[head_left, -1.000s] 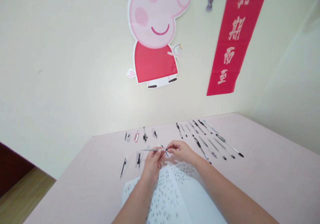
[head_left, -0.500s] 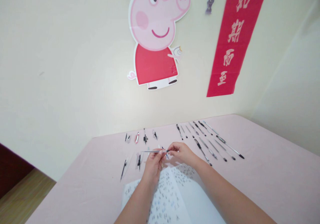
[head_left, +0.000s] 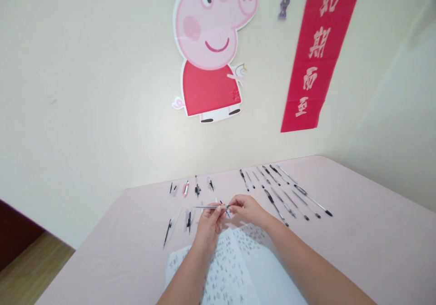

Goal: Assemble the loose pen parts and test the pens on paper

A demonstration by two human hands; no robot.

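My left hand [head_left: 209, 225] and my right hand [head_left: 248, 209] meet over the pink table [head_left: 357, 241], both pinched on a thin pen [head_left: 208, 207] held level, its free end pointing left. Under my wrists lies an open notebook [head_left: 235, 268] filled with handwriting. A row of several pens [head_left: 289, 191] lies just right of my right hand. Pen caps and short pen parts [head_left: 190, 188] lie in front of and left of my left hand.
The table stands in a corner against a cream wall with a cartoon pig cut-out [head_left: 213, 46] and a red banner [head_left: 316, 51]. Wooden floor [head_left: 23, 273] shows at the lower left beyond the table edge.
Both hands and the pen stay nearly in place; the view has shifted slightly.
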